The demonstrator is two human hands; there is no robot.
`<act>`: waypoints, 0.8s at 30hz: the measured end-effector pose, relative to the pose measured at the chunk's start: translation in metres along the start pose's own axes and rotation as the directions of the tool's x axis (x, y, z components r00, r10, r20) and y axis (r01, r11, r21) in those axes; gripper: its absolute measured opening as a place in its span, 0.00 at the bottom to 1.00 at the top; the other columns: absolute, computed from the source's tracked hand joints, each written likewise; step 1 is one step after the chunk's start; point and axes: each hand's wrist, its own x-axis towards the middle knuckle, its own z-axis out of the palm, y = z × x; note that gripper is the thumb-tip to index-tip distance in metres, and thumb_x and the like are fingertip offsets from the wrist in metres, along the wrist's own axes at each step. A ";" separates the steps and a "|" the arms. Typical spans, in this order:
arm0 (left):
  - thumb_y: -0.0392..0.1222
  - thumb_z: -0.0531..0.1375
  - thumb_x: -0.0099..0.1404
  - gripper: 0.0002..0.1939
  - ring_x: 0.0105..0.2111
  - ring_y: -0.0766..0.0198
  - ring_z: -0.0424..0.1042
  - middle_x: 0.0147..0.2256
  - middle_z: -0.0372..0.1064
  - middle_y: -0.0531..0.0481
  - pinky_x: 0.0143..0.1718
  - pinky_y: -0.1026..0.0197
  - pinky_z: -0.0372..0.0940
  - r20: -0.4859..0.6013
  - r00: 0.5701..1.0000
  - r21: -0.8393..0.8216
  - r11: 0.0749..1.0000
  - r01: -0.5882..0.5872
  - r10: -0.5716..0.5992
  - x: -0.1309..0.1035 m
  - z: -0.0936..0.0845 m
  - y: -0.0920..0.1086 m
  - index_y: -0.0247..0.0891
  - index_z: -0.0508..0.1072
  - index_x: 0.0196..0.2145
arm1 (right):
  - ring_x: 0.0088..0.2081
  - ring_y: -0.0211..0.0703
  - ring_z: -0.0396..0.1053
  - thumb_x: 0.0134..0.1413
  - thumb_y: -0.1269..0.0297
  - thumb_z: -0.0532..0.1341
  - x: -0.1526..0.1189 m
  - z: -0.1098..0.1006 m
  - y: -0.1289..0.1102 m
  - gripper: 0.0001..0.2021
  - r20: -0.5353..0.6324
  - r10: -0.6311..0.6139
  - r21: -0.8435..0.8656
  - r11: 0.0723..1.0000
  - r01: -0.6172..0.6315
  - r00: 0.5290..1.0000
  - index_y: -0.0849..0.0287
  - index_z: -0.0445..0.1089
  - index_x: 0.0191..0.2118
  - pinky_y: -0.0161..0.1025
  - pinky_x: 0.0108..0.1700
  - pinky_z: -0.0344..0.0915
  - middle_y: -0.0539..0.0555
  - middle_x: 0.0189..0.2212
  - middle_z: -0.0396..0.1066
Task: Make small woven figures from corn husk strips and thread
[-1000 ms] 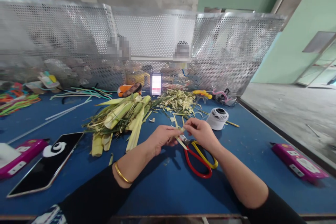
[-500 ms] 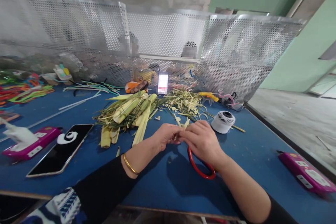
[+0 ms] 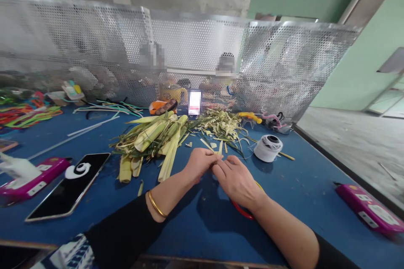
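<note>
Green-white leaf strips (image 3: 220,147), pinched in the left hand (image 3: 198,163), stick out beyond both hands. Since a second ago the right hand (image 3: 233,177) has come over most of the scissors (image 3: 243,212), suggesting closer fingerwork; its grip is hidden.

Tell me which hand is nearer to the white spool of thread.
Right. The right hand is left of the white spool, toward the person; the left hand is farther to the spool's left.
</note>
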 end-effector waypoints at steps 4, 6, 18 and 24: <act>0.43 0.69 0.47 0.11 0.19 0.71 0.61 0.17 0.67 0.53 0.22 0.66 0.55 -0.018 1.000 0.013 1.000 0.003 -0.003 0.005 -0.002 -0.001 0.31 0.74 0.20 | 0.28 0.42 0.62 0.65 0.75 0.45 -0.001 0.000 -0.002 0.17 -0.039 0.009 0.105 0.995 -0.005 0.999 0.60 0.65 0.27 0.41 0.43 0.57 0.53 0.24 0.68; 0.43 0.69 0.48 0.11 0.19 0.70 0.63 0.18 0.68 0.52 0.23 0.66 0.58 -0.008 1.000 -0.019 1.000 0.010 -0.010 0.005 -0.004 0.001 0.31 0.75 0.21 | 0.27 0.41 0.63 0.65 0.74 0.46 -0.002 0.001 0.000 0.16 -0.067 0.084 0.185 0.980 -0.070 0.994 0.60 0.65 0.29 0.40 0.43 0.57 0.52 0.24 0.69; 0.35 0.68 0.46 0.06 0.22 0.70 0.64 0.20 0.69 0.51 0.27 0.66 0.62 0.110 0.993 -0.077 0.995 0.058 -0.049 0.001 -0.011 0.011 0.32 0.75 0.19 | 0.27 0.39 0.65 0.65 0.72 0.48 -0.002 0.003 0.007 0.14 -0.094 0.110 0.347 0.935 -0.071 0.989 0.58 0.63 0.28 0.38 0.42 0.61 0.51 0.22 0.69; 0.34 0.67 0.48 0.04 0.22 0.69 0.65 0.21 0.71 0.50 0.28 0.65 0.61 0.126 0.991 -0.080 0.995 0.058 -0.047 -0.001 -0.008 0.009 0.31 0.76 0.21 | 0.30 0.39 0.66 0.64 0.74 0.46 -0.001 0.001 0.006 0.15 -0.126 0.016 0.329 0.944 0.027 0.992 0.58 0.65 0.29 0.38 0.44 0.62 0.51 0.23 0.70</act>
